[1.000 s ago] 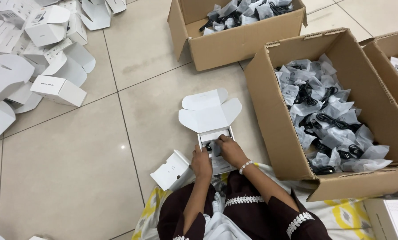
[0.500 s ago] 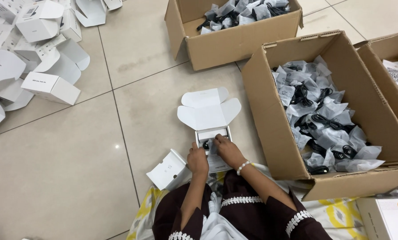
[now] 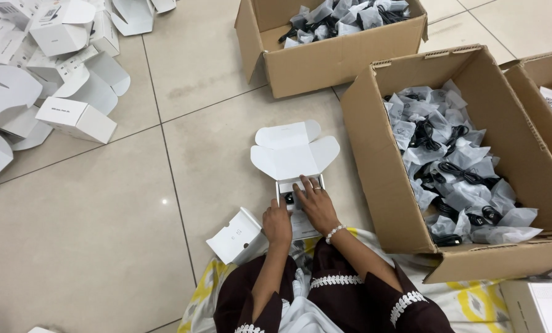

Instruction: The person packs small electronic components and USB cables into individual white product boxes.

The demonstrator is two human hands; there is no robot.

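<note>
Left hand (image 3: 277, 223): clasped on near edge of open white box (image 3: 294, 160)
Right hand (image 3: 315, 200): flat, fingers spread, pressing inside it
Beside right hand: cardboard box (image 3: 387, 191) of bagged cables (image 3: 455, 166)

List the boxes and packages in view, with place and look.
Open white carton: floor centre, flaps up, both hands at it.
Small white box: beside left hand.
White box pile: upper left.
Brown cardboard boxes: right, holding bagged black cables.
</note>
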